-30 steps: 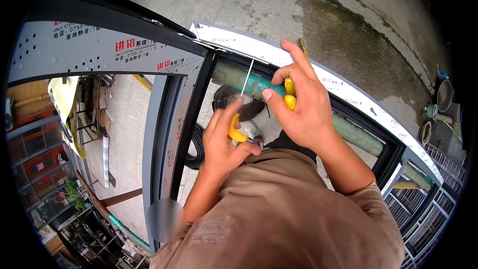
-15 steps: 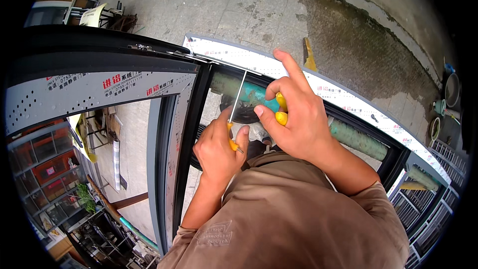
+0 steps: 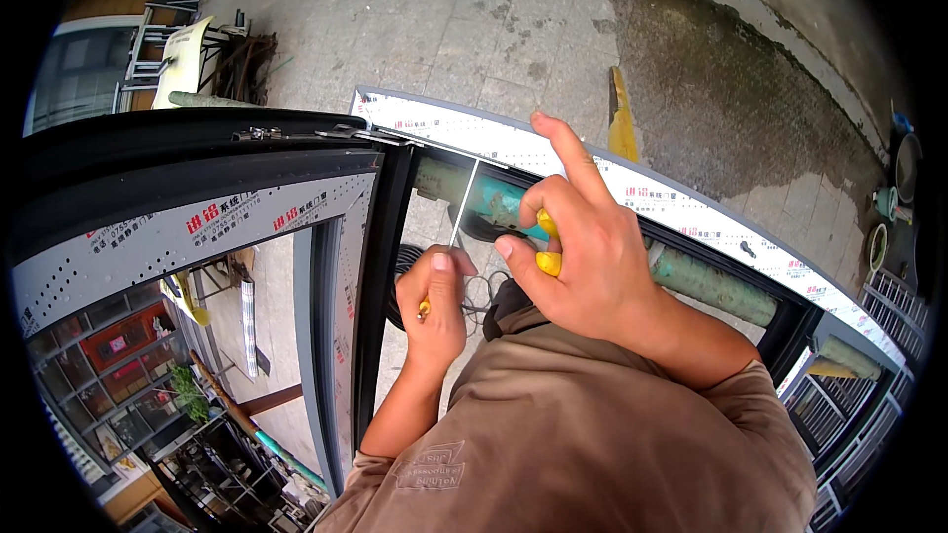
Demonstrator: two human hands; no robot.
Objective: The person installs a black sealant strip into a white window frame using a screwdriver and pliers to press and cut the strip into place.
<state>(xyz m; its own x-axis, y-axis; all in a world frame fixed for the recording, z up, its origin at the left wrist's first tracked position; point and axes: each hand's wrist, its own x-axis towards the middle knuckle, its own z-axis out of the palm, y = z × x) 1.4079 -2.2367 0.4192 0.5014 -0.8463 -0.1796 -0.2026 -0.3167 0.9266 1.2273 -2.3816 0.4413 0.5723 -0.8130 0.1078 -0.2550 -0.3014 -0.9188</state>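
Note:
My left hand [image 3: 432, 301] is closed around the yellow handle of a screwdriver [image 3: 464, 205]. Its long shaft slants up to the inner edge of the window frame [image 3: 583, 174], close to a metal hinge arm [image 3: 346, 132]. Where the tip meets the frame is too small to make out. My right hand [image 3: 591, 252] hovers to the right, with a yellow-handled tool [image 3: 548, 264] in its curled fingers and the index finger stretched toward the frame's white protective film. Two yellow ends show; the rest of that tool is hidden by the hand.
An open window sash [image 3: 188, 212] with a black edge stands to the left. Through the frame show a green pipe [image 3: 716, 286] and a coil of black cable [image 3: 403, 281]. A yellow strip [image 3: 621, 118] lies on the paving beyond; metal racks [image 3: 212, 464] are at lower left.
My left hand has turned on the screwdriver, its thumb now lying up along the handle. My right hand has stayed nearly in place. The view has shifted slightly.

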